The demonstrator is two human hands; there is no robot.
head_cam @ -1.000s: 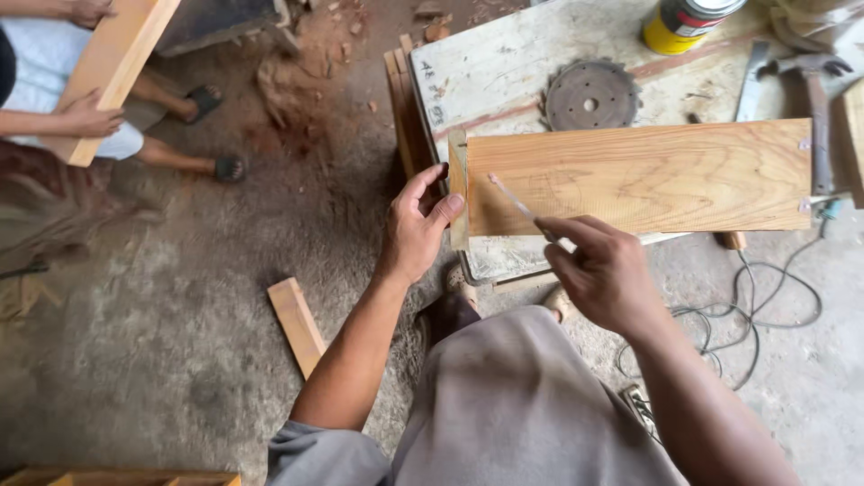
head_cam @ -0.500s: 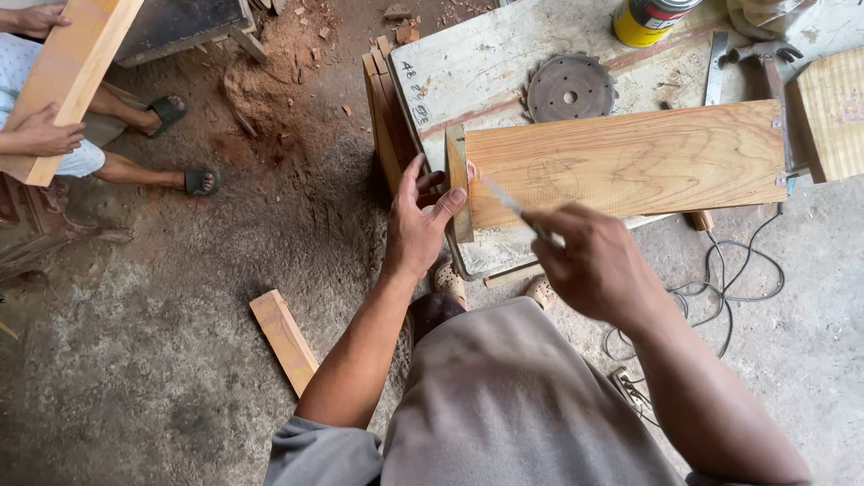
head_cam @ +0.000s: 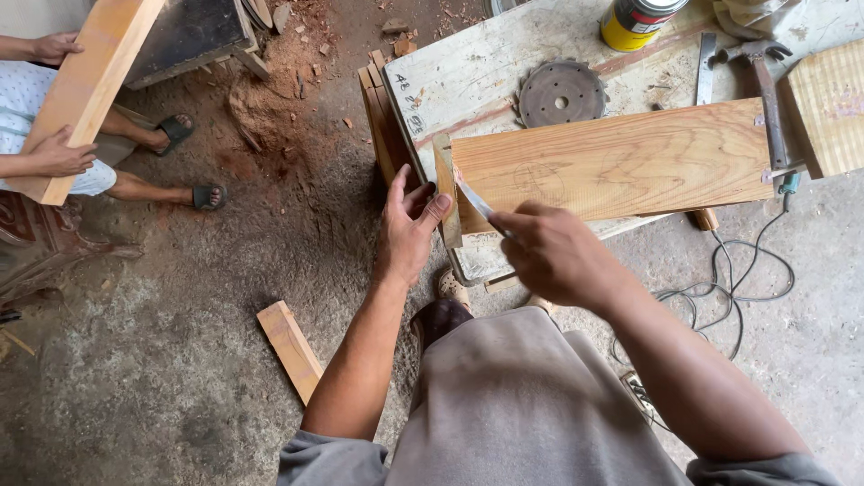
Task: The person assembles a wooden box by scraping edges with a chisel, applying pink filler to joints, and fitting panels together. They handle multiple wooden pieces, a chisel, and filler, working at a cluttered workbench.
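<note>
Left hand (head_cam: 407,229) pressing a narrow upright wooden strip (head_cam: 445,191) against the end of the long pale wooden board (head_cam: 612,162) on the worn white bench (head_cam: 468,72). Right hand (head_cam: 551,252) fisted round a thin metal blade (head_cam: 475,200) (tip at the joint). Rusty round saw blade (head_cam: 560,92) lying just beyond.

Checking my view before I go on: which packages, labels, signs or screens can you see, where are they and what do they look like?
Can: top edge of the worktable, beyond the circular saw blade; round tin, yellow body with a dark printed label band.
Handwritten marks: dark pen scribbles on the worktable's pale left corner, beyond the left hand.
No signs or screens in view.
</note>
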